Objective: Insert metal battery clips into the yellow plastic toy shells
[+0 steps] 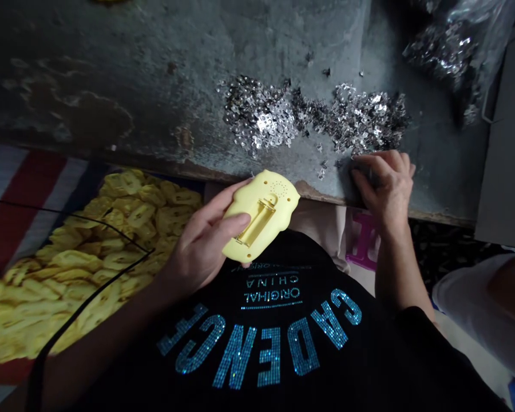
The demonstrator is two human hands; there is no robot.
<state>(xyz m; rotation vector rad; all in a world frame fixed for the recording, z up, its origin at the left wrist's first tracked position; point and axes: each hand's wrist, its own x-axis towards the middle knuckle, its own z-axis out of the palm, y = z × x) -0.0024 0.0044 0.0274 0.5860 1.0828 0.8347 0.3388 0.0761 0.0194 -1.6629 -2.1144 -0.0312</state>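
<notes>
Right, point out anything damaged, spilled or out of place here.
The workbench has rough brown patches on its left, apparently worn or rusted. Small metal pieces lie loose in heaps, with strays near the edge, perhaps deliberately. The yellow casing in the left hand has an uncovered compartment.

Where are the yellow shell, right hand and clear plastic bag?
Yellow shell [260,222]: head view, on its battery recess.
Right hand [389,187]: head view, back of the hand.
Clear plastic bag [479,26]: head view, upper film.
</notes>
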